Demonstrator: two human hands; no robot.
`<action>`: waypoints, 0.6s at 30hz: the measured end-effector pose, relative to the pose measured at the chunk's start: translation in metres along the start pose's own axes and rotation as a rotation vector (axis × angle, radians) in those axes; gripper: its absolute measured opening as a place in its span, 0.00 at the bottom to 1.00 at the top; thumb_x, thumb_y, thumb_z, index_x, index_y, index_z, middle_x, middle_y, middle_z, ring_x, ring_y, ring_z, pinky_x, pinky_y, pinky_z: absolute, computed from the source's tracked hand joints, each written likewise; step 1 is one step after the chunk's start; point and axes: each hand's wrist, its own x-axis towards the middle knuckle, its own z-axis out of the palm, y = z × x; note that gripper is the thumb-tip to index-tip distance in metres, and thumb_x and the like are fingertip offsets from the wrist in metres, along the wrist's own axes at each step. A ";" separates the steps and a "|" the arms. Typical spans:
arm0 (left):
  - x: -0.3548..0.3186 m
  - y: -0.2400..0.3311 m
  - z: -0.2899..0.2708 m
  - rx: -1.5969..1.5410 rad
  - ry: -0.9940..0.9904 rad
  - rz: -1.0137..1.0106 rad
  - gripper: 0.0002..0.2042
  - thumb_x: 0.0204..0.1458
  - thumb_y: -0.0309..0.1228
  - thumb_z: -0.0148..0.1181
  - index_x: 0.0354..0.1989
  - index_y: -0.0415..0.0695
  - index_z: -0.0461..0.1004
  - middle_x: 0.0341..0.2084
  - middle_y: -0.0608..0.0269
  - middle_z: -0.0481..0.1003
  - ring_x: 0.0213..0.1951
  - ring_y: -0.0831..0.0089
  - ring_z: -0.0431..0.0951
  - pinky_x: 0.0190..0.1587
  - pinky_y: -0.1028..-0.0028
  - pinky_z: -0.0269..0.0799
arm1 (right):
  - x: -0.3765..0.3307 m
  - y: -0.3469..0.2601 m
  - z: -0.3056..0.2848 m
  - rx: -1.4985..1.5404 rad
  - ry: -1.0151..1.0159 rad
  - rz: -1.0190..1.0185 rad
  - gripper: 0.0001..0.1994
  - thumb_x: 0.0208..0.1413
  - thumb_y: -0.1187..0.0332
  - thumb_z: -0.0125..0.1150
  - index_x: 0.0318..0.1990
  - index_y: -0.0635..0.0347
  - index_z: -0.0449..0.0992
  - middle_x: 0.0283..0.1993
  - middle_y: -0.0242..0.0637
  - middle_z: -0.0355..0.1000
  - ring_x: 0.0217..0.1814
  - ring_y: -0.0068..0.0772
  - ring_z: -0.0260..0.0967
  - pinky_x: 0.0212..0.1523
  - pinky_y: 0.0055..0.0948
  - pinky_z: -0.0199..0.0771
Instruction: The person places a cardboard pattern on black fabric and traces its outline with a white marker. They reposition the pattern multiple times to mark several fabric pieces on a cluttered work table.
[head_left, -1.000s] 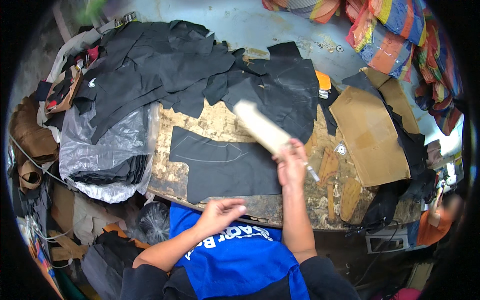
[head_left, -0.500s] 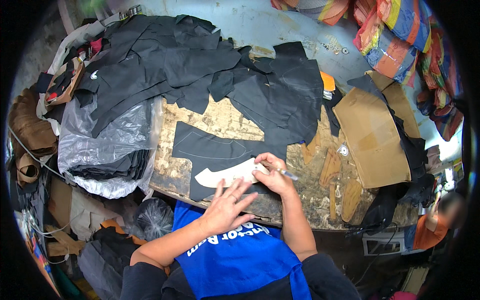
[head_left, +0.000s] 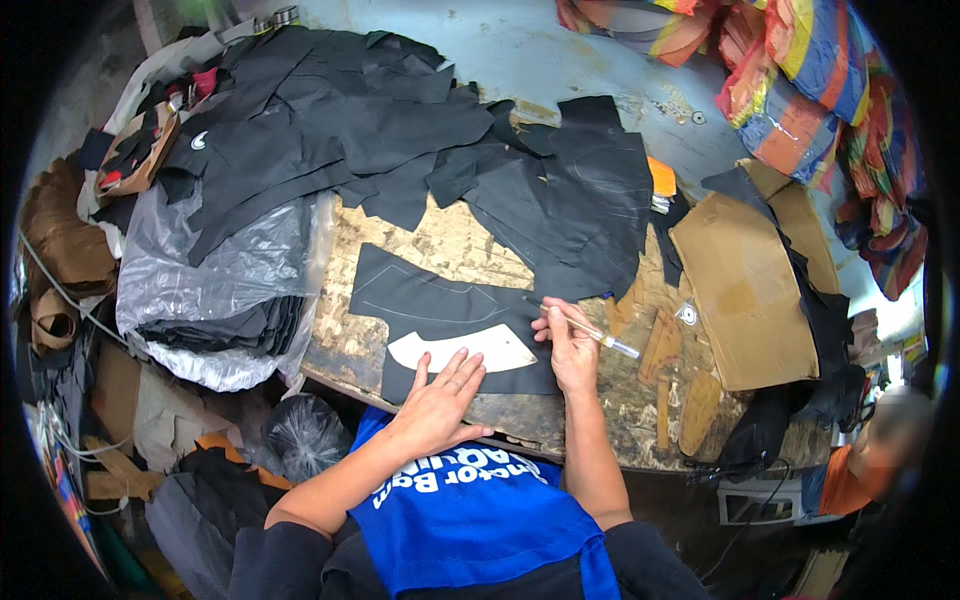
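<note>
A curved white template (head_left: 505,348) lies on a black sheet of leather-like material (head_left: 425,300) near the table's front edge. Pale drawn lines mark a curved outline on the sheet just above the template. My left hand (head_left: 440,402) rests flat on the template's lower edge, fingers spread and holding nothing. Just off the template's right end, my right hand (head_left: 572,355) grips a slim pen (head_left: 618,345) with a clear barrel. The pen slants across the fingers, its dark end pointing up and left over the black sheet.
Black cut pieces (head_left: 380,130) cover the back of the worn wooden table (head_left: 470,235). A plastic bag (head_left: 225,270) of black pieces stands left, a cardboard box (head_left: 745,290) right. Wooden-coloured templates (head_left: 700,412) lie near the right hand. Another person in orange (head_left: 853,478) is at far right.
My right hand has come off the template's right end and now holds the pen beside it, with the pen's dark end visible. My left hand has stayed pressed on the template.
</note>
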 end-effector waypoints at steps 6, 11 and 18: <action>0.000 -0.001 0.005 0.017 0.047 0.014 0.40 0.46 0.53 0.57 0.60 0.32 0.57 0.64 0.50 0.52 0.68 0.59 0.46 0.63 0.41 0.37 | -0.023 -0.005 0.044 0.155 -0.402 0.174 0.06 0.58 0.71 0.55 0.38 0.65 0.71 0.32 0.33 0.73 0.30 0.16 0.69 0.30 0.17 0.70; 0.001 -0.006 0.009 0.047 -0.023 0.029 0.36 0.46 0.54 0.58 0.54 0.33 0.65 0.54 0.43 0.64 0.61 0.50 0.57 0.64 0.45 0.40 | -0.020 -0.011 0.076 -0.163 -0.681 -0.023 0.09 0.56 0.70 0.54 0.29 0.69 0.73 0.25 0.41 0.72 0.24 0.31 0.69 0.28 0.30 0.69; 0.002 -0.008 0.010 0.046 0.076 0.120 0.31 0.46 0.51 0.59 0.49 0.34 0.70 0.48 0.43 0.70 0.57 0.50 0.63 0.64 0.51 0.45 | -0.008 -0.022 0.088 -0.476 -0.887 -0.054 0.11 0.53 0.69 0.56 0.26 0.72 0.73 0.26 0.51 0.71 0.29 0.50 0.70 0.32 0.36 0.70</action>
